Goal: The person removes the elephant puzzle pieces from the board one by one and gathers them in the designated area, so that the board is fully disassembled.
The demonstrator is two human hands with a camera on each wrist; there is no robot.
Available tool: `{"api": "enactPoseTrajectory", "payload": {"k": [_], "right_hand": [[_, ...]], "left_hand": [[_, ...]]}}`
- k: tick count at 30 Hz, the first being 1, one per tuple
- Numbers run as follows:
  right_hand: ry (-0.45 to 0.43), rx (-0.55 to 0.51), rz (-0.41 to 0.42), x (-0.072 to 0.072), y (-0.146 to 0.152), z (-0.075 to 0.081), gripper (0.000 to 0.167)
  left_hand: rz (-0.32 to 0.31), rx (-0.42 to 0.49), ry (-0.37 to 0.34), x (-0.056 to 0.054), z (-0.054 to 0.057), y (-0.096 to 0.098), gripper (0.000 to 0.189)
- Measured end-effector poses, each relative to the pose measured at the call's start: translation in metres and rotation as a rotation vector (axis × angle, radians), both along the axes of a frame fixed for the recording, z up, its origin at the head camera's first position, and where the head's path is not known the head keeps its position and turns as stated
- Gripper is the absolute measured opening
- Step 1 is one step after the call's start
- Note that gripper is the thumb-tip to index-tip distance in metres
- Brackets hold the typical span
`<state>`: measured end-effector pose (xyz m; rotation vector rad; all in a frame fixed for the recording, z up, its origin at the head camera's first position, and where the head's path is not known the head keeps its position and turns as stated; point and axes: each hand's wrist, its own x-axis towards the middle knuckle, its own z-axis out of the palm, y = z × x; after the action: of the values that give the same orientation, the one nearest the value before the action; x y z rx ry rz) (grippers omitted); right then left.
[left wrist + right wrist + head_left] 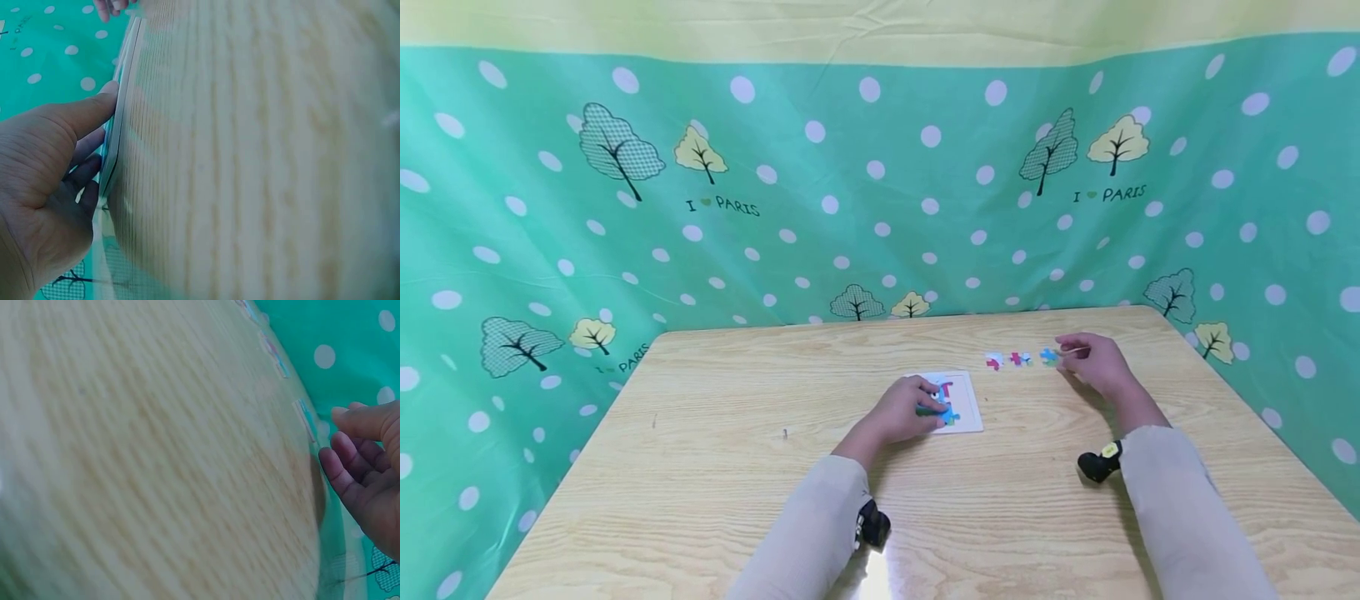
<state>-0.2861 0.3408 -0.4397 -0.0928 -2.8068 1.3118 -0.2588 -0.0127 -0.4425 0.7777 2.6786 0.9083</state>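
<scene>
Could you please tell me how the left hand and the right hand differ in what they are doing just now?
The left hand rests on the white puzzle board, fingers against its edge; the right hand reaches the blue loose piece farther back. The left hand is near the table's centre; the right hand is off to the side. Both wear beige sleeves.
</scene>
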Motion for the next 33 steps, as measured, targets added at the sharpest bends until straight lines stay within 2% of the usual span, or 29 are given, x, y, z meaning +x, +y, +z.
{"api": "enactPoseTrajectory", "payload": {"k": [7, 17, 33], "right_hand": [[0.018, -0.030, 0.007, 0.006, -0.005, 0.008, 0.042], [0.140, -0.054, 0.040, 0.010, -0.025, 0.016, 0.037], [0.111, -0.126, 0.110, 0.007, -0.062, 0.018, 0.035]], "left_hand": [[0.001, 0.003, -0.010, 0.000, -0.001, 0.000, 0.022], [0.002, 0.010, 0.002, 0.000, 0.001, -0.001, 0.021], [0.009, 0.034, -0.005, 0.002, 0.004, 0.000, 0.020]]}}
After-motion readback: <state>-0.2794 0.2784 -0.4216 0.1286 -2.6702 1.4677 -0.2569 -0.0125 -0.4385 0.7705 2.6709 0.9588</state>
